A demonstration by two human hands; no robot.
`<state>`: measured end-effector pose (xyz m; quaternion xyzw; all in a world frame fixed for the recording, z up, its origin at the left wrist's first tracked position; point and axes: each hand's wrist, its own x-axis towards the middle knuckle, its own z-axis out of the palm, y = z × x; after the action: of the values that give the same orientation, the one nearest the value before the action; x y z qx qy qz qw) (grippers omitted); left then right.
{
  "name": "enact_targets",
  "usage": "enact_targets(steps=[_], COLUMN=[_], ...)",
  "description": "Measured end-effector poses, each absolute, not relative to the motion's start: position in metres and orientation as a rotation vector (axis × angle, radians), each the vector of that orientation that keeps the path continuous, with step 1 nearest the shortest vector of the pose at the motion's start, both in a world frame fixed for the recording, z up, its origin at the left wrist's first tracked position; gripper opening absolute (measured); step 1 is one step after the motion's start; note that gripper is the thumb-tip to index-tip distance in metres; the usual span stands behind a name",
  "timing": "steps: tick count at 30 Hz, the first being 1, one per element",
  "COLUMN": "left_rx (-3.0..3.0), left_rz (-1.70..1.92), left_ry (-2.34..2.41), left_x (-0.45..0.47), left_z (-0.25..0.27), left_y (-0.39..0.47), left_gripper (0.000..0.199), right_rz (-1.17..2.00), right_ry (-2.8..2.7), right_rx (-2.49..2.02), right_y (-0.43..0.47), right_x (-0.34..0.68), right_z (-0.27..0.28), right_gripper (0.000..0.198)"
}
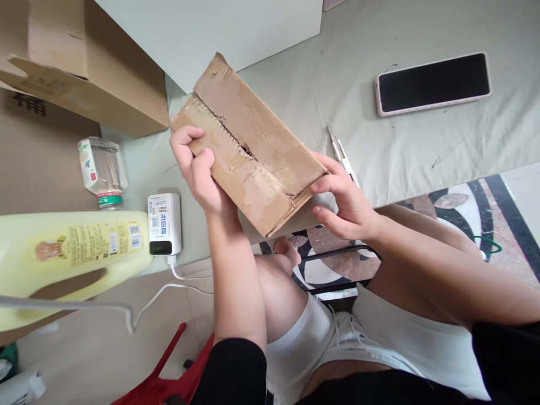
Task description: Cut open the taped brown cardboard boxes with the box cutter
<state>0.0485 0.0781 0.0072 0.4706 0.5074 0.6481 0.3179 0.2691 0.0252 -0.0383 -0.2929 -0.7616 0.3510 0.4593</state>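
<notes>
A worn brown cardboard box (pixel 274 135) is held up tilted in front of me, above the table's edge. Its top face shows torn paper and a seam with a small dark gap. My left hand (pixel 202 174) grips the box along its left side, with fingertips bent over the top face. At the lower right corner, my right hand (pixel 343 199) has its fingers on the box's end, the thumb a little apart from it. A utility knife (pixel 343 160) lies on the cloth just behind my right hand, partly hidden by it.
A phone (pixel 434 84) lies at the right on the cloth-covered table (pixel 422 146). At the left are a large carton (pixel 126 95), a clear bottle (pixel 105 169), a white power bank (pixel 164 225) with a cable, and a yellow jug (pixel 76 270). A white panel (pixel 232 28) stands behind.
</notes>
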Motion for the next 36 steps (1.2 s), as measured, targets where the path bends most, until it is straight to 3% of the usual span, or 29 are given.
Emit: enact_targets(steps=[4, 8, 12, 18, 23, 28, 36], left_rx=[1.285, 1.308, 1.243, 1.187, 1.248, 1.258, 1.247], left_rz=[1.831, 1.84, 1.882, 1.924, 1.871, 1.887, 1.89], left_ry=[1.216, 1.2, 1.063, 1.001, 1.126, 1.02, 0.951], left_x=[0.053, 0.053, 0.055, 0.062, 0.062, 0.055, 0.052], left_z=[0.005, 0.003, 0.004, 0.008, 0.008, 0.003, -0.001], left_y=[0.079, 0.079, 0.079, 0.078, 0.076, 0.079, 0.081], left_gripper=[0.023, 0.021, 0.022, 0.021, 0.021, 0.021, 0.02], right_rz=[0.694, 0.446, 0.436, 0.362, 0.475, 0.533, 0.903], right_ry=[-1.833, -1.737, -1.857, -1.952, -1.855, -1.707, -1.433], right_rx=[-0.801, -1.367, -1.763, -1.744, -1.753, -1.736, -1.614], right_y=[0.031, 0.042, 0.05, 0.049, 0.051, 0.049, 0.042], right_x=[0.282, 0.304, 0.311, 0.303, 0.303, 0.302, 0.294], right_z=[-0.041, -0.035, -0.034, -0.044, -0.044, -0.036, -0.028], right_gripper=[0.047, 0.04, 0.043, 0.045, 0.048, 0.04, 0.037])
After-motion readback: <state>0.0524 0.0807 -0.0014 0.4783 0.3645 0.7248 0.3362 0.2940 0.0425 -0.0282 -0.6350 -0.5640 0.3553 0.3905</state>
